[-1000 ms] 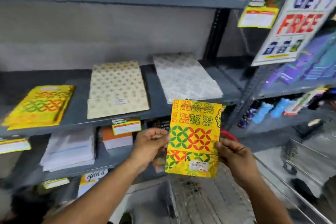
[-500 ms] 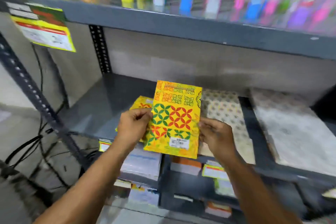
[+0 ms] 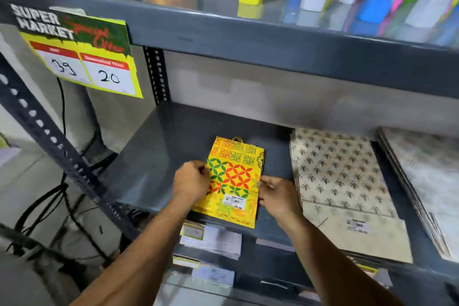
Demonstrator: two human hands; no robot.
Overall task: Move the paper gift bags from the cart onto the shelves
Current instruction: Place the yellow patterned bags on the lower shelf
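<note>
A flat yellow paper gift bag (image 3: 233, 179) with green and red flower patterns lies on a small stack of the same bags on the grey middle shelf (image 3: 164, 151). My left hand (image 3: 191, 181) pinches its left edge. My right hand (image 3: 277, 195) holds its right edge with the fingertips. A white price sticker shows near the bag's lower end. The cart is out of view.
A stack of cream patterned bags (image 3: 340, 181) lies to the right, with a pale grey stack (image 3: 427, 176) beyond it. A yellow price sign (image 3: 84, 57) hangs on the upper shelf edge. Bottles stand on the upper shelf (image 3: 273, 40). Black cables (image 3: 62, 196) hang at the left.
Both hands carried the yellow bag from in front of the shelf leftwards and down onto the yellow stack. It now lies flat instead of being held upright.
</note>
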